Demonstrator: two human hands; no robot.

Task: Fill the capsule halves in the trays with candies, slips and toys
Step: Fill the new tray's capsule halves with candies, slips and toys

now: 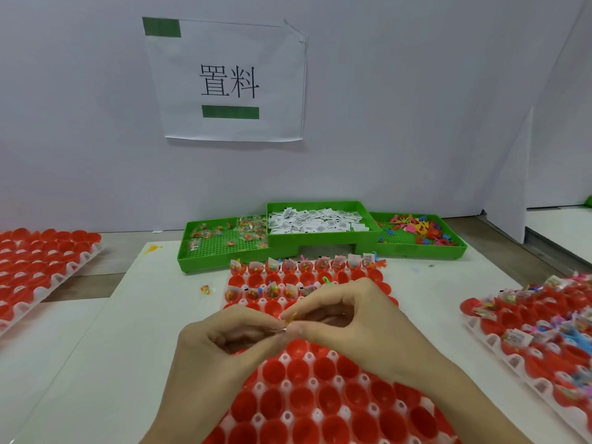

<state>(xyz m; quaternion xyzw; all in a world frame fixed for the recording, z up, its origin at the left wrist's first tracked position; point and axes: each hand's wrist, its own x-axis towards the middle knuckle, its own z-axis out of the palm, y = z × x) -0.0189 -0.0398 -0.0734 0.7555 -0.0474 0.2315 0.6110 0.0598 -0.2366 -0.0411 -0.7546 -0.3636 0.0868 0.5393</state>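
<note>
Our left hand (224,334) and right hand (346,315) meet fingertip to fingertip over the middle tray (320,395), both pinching a small yellow toy (291,317), apparently separating it. We judge this the toy step, second row; next, drop it into a capsule half (290,291) just beyond. Toy bin (416,232) sits far right.

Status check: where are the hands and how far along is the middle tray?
Left hand and right hand together pinching a small yellow toy over the middle tray. Far row filled, third row partly, near cups empty. Nothing blocking.
</note>
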